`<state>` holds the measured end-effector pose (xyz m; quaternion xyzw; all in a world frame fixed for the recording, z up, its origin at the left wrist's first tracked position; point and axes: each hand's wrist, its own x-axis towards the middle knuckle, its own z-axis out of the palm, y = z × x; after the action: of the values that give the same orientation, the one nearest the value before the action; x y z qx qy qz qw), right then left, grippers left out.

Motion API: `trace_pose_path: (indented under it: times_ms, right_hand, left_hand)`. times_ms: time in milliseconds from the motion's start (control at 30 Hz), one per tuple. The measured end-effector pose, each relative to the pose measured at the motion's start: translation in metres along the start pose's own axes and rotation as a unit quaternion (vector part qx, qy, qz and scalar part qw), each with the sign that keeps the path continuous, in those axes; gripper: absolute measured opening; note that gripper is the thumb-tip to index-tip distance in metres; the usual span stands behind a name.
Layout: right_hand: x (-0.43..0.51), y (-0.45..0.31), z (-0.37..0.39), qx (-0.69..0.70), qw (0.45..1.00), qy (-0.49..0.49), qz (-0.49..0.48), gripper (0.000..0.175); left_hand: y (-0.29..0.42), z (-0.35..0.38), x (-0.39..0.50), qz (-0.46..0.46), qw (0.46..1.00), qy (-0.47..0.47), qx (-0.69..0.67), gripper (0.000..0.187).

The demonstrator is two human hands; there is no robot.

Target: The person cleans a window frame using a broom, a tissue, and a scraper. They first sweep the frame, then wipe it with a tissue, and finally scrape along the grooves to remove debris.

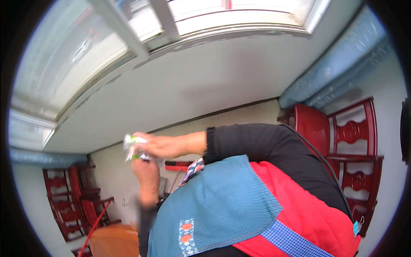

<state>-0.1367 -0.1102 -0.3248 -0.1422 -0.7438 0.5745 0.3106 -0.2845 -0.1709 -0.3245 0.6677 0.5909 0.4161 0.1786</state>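
Note:
A crinkled, clear plastic packet (131,143) with green parts is between my two hands, at the left of the picture; blur hides what is inside. My right hand (157,145) reaches across in a black sleeve and grips the packet from above. Just below, my left hand (146,172) has its fingers closed at the packet's lower side. Both hands are held out over the floor near the wall. A teal ribbed cloth (218,205) with orange motifs covers much of my front, over a red garment (308,218) with a blue checked strap (292,237).
A white wall (205,80) under a sliding window (240,19) runs ahead. Dark red wooden chairs (311,131) stand at right, others (59,199) at left. An orange-brown rounded surface (114,239) and a red stick (96,225) are lower left. A red-black broom head (178,165) lies beyond my hands.

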Motion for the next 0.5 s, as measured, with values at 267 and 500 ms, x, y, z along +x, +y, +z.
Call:
trace_pose_path:
  times_ms: [267,500]
  right_hand:
    - [0.009,0.005,0.006,0.056,0.998,0.032,0.023,0.067]
    - [0.009,-0.012,0.008,0.048,0.997,0.047,0.028,0.068]
  left_hand:
    - [0.002,-0.002,0.002,0.039,0.994,0.042,-0.089,0.022]
    - [0.006,-0.003,0.003,0.036,0.989,0.045,-0.138,0.026]
